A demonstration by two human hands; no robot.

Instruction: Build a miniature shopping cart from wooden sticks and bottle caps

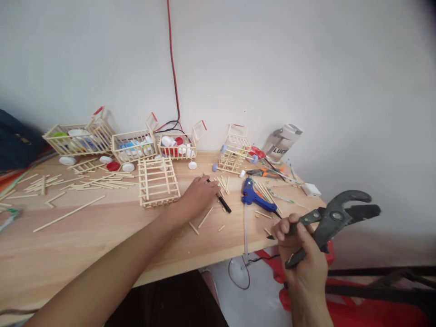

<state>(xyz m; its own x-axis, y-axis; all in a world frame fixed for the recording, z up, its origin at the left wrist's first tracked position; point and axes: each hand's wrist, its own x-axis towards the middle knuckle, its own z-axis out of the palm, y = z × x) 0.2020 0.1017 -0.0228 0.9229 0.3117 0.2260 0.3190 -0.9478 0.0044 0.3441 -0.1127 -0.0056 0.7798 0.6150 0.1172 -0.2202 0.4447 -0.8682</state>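
Two slips threaten: cutters (335, 217) clamped in the right hand (306, 265) could drop if its fingers loosen; the pen (224, 203) on the table (61, 252) could roll if the left hand (200, 193), grip unclear, nudges it.

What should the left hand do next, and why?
Probably close its fingers around the black pen and lift it: the left hand is right over it, though whether it grips the pen is unclear, and the right hand is occupied holding the black cutters.
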